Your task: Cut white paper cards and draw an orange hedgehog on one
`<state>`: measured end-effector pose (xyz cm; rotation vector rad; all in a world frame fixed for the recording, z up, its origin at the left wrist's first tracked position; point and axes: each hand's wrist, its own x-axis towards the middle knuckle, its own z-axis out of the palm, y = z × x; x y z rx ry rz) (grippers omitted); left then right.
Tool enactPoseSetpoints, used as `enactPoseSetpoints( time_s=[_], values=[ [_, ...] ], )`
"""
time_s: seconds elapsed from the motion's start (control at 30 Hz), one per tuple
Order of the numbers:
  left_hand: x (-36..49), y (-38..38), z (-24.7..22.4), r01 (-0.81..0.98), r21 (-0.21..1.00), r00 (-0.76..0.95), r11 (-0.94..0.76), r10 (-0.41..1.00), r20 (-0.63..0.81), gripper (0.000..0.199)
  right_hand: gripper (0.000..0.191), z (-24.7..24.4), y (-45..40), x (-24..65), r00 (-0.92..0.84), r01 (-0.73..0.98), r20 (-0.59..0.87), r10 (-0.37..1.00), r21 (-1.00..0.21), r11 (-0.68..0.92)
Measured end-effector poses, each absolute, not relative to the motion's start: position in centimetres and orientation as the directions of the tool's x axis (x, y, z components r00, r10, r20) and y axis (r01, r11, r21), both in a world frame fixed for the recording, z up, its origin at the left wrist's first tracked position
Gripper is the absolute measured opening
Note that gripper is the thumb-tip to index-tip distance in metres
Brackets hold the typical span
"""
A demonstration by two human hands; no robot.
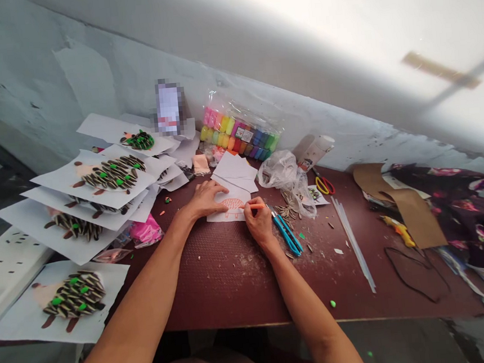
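Observation:
A small white paper [213, 218] lies on the table, bearing an orange line drawing [232, 205] of a rounded body with short legs. My left hand [205, 199] rests on the paper's left side, fingers apart and pressing it down. Pinched in my right hand [258, 221] is an orange pen [255, 206], held at the drawing's right end; its exact tip is too small to make out. Just right of that hand lies a blue utility knife [287, 234], beside a scatter of striped sunflower seeds [287, 208]. Blank paper pieces [236, 170] sit behind the drawing.
Stacked sheets with seed-covered hedgehogs [109, 173] fill the left, near a white power strip [9, 264]. Behind are colourful clay packs [238, 134] and a phone [169, 109]. To the right are scissors [325, 184], glue sticks [353, 245] and a yellow glue gun [400, 230].

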<state>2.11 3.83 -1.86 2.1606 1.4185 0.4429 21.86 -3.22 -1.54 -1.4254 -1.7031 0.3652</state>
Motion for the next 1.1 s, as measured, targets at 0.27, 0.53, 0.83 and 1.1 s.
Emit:
enactPoseSetpoints(
  time_s=[0.27, 0.53, 0.83, 1.1],
  values=[
    [2.23, 3.7, -1.64, 0.764, 0.563, 0.391, -0.317, 0.92, -0.013, 0.053, 0.03, -1.64, -3.11, 21.87, 0.005, 0.67, 0.41, 0.912, -0.678, 0.301],
    [2.11, 3.82, -1.94, 0.749, 0.578, 0.397, -0.324, 0.918, 0.0, 0.052, 0.028, -1.89, -3.05, 21.9, 0.031, 0.682, 0.406, 0.913, -0.676, 0.277],
    [2.17, 3.79, -1.8, 0.751, 0.574, 0.397, -0.326, 0.918, 0.002, 0.052, 0.029, -1.84, -3.14, 21.97, 0.005, 0.678, 0.41, 0.912, -0.672, 0.298],
    [2.24, 3.74, -1.83, 0.758, 0.571, 0.385, -0.315, 0.923, -0.003, 0.053, 0.03, -1.63, -3.16, 21.81, 0.001, 0.669, 0.405, 0.914, -0.68, 0.3]
  ],
)
